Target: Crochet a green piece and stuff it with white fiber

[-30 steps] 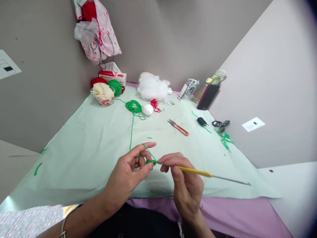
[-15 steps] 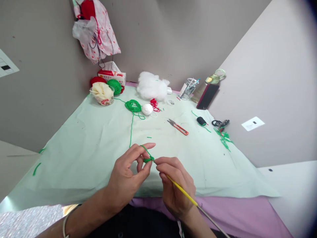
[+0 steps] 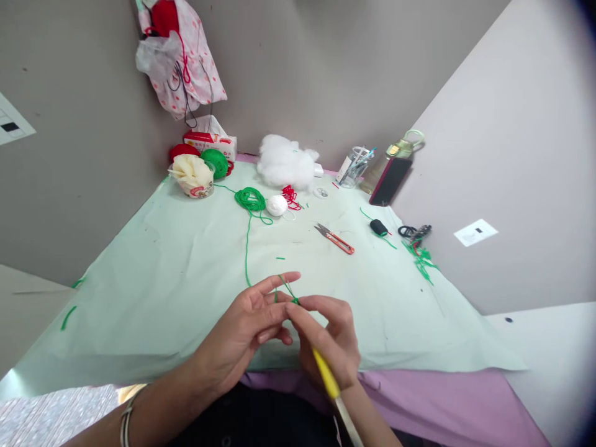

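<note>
My left hand [image 3: 254,323] pinches a small piece of green crochet work [image 3: 295,302], mostly hidden by my fingers. Its index finger points out to the right with green yarn looped over it. My right hand [image 3: 328,338] is closed around a crochet hook [image 3: 326,372] with a yellow grip, and its fingertips meet the work beside my left fingers. The hook's tip is at the stitches, hard to make out. From my left hand the green yarn [image 3: 247,248] runs up the cloth to a loose green coil [image 3: 250,199].
Orange thread snips [image 3: 335,239] lie beyond my hands. Farther back are a white yarn ball [image 3: 277,205], red yarn [image 3: 291,197], white stuffing [image 3: 286,162], a jar [image 3: 355,166], a bottle with a phone [image 3: 391,181] against it, and a tub [image 3: 193,180]. Green scraps [image 3: 421,261] lie right.
My left hand has turned and moved slightly right, its fingers now less curled. The hook has swung steeper, its handle end shifting left. My hands are closer together at the work.
</note>
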Demonstrator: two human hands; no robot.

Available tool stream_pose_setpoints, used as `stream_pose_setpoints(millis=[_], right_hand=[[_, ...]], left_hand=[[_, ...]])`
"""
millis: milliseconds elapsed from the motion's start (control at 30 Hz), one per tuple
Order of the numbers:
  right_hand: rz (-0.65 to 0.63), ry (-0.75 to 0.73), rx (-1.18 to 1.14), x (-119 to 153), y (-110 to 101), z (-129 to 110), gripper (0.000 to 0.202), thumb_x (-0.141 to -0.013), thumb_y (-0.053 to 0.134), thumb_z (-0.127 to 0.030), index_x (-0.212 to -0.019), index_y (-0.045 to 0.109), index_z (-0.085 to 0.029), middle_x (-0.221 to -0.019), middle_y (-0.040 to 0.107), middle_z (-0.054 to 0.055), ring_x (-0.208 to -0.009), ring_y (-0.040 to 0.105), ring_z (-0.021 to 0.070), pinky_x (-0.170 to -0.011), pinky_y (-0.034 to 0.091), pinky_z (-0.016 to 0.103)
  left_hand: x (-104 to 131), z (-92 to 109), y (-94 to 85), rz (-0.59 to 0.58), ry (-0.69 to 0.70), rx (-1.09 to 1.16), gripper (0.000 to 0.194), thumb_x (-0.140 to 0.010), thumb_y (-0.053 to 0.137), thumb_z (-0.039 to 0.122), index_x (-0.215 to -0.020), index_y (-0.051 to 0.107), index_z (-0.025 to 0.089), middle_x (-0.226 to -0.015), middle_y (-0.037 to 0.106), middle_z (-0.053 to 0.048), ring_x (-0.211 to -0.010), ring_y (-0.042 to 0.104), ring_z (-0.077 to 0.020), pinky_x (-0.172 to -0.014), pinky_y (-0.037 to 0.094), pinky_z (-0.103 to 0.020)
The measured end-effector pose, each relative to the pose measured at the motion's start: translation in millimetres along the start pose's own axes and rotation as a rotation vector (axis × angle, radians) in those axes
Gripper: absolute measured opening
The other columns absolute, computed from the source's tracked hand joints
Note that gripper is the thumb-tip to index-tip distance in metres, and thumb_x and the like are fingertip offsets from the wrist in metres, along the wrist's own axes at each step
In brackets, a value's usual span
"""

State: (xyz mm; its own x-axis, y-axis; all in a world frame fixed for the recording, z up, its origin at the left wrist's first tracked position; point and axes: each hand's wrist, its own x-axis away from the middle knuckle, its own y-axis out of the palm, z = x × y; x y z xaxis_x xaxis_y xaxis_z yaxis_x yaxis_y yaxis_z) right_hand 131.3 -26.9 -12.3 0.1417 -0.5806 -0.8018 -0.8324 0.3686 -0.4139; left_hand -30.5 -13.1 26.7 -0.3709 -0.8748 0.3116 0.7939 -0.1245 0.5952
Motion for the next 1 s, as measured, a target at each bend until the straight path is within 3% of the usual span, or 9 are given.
stream_pose_setpoints(millis=[100,200,333,433,533,633,767,867,1000], right_hand=[[0.111,0.297,-0.309,-12.6,-4.3,-3.8,0.027,-0.101,0.051,-0.014,-0.108,0.073,-0.027,-0.088,0.068,0.005,-0.077,0.064,0.0194,-0.066,0.055,0.035],[0.125,0.459,-0.569,-23.4,-5.3,-5.6,0.023,-0.103,0.051,-0.02,-0.098,0.073,-0.025,-0.084,0.066,0.003,-0.072,0.062,0.0168,-0.065,0.053,0.033],[0.024,0.427,-0.514,-22.7,-0.4,-6.8,0.022,-0.102,0.055,-0.017,-0.103,0.075,-0.026,-0.093,0.073,0.005,-0.089,0.069,0.0198,-0.075,0.058,0.035],[0.039,0.294,-0.292,-14.4,4.0,-8.3,0.029,-0.098,0.058,-0.01,-0.112,0.075,-0.03,-0.099,0.073,0.006,-0.09,0.07,0.0203,-0.073,0.059,0.035],[0.061,0.152,-0.149,-9.9,3.8,-7.6,0.036,-0.095,0.062,-0.008,-0.119,0.075,-0.031,-0.109,0.072,0.008,-0.093,0.07,0.0216,-0.072,0.059,0.036],[0.107,0.282,-0.276,-13.9,-1.2,-5.3,0.032,-0.098,0.056,-0.008,-0.114,0.075,-0.028,-0.097,0.071,0.006,-0.083,0.067,0.0181,-0.069,0.056,0.033],[0.157,0.532,-0.648,-19.8,-2.6,-3.5,0.024,-0.103,0.054,-0.018,-0.1,0.076,-0.027,-0.088,0.068,0.001,-0.068,0.059,0.0126,-0.063,0.05,0.029],[0.077,0.583,-0.678,-18.3,0.8,-2.0,0.019,-0.102,0.06,-0.022,-0.1,0.078,-0.027,-0.093,0.071,0.002,-0.075,0.061,0.0131,-0.069,0.05,0.029],[0.112,0.686,-0.754,-17.2,1.4,0.7,0.017,-0.101,0.062,-0.027,-0.097,0.078,-0.027,-0.089,0.072,0.001,-0.071,0.06,0.0109,-0.066,0.049,0.026]], left_hand=[[-1.1,5.9,-1.4,-0.016,-0.027,0.061,0.044,-0.083,0.082,0.027,-0.126,0.073,0.021,-0.078,0.054,0.007,-0.049,0.023,-0.001,-0.057,0.045,-0.019],[-1.4,7.5,0.2,-0.021,0.059,-0.003,0.045,-0.081,0.083,0.026,-0.126,0.073,0.025,-0.088,0.059,0.002,-0.062,0.045,-0.0063,-0.053,0.047,-0.018],[-1.7,1.5,3.9,-0.021,0.126,-0.095,0.042,-0.081,0.084,0.028,-0.122,0.076,0.028,-0.089,0.061,0.0,-0.078,0.055,-0.0117,-0.063,0.053,-0.02],[-2.1,-3.5,5.0,0.039,0.157,-0.099,0.041,-0.082,0.085,0.028,-0.122,0.076,0.03,-0.088,0.061,0.002,-0.071,0.051,-0.0077,-0.072,0.053,-0.021],[-2.9,-4.1,4.1,0.031,0.054,0.029,0.042,-0.084,0.083,0.029,-0.125,0.075,0.027,-0.076,0.056,0.005,-0.059,0.038,-0.0037,-0.071,0.051,-0.02],[-3.8,-0.4,2.0,-0.014,-0.057,0.145,0.033,-0.086,0.08,0.027,-0.118,0.079,0.02,-0.063,0.039,0.009,-0.052,0.022,-0.0023,-0.063,0.047,-0.017],[-3.6,1.8,1.8,-0.019,0.043,0.092,0.034,-0.083,0.082,0.023,-0.117,0.079,0.026,-0.085,0.054,0.004,-0.056,0.033,-0.0017,-0.062,0.048,-0.018],[-2.6,-1.3,2.6,-0.03,0.117,-0.031,0.04,-0.082,0.083,0.026,-0.122,0.077,0.032,-0.087,0.056,0.004,-0.063,0.044,-0.0052,-0.067,0.052,-0.021],[-0.9,-4.4,-0.4,-0.035,0.135,-0.09,0.031,-0.089,0.077,0.033,-0.12,0.077,0.032,-0.092,0.054,0.004,-0.058,0.038,-0.0033,-0.075,0.055,-0.027]])
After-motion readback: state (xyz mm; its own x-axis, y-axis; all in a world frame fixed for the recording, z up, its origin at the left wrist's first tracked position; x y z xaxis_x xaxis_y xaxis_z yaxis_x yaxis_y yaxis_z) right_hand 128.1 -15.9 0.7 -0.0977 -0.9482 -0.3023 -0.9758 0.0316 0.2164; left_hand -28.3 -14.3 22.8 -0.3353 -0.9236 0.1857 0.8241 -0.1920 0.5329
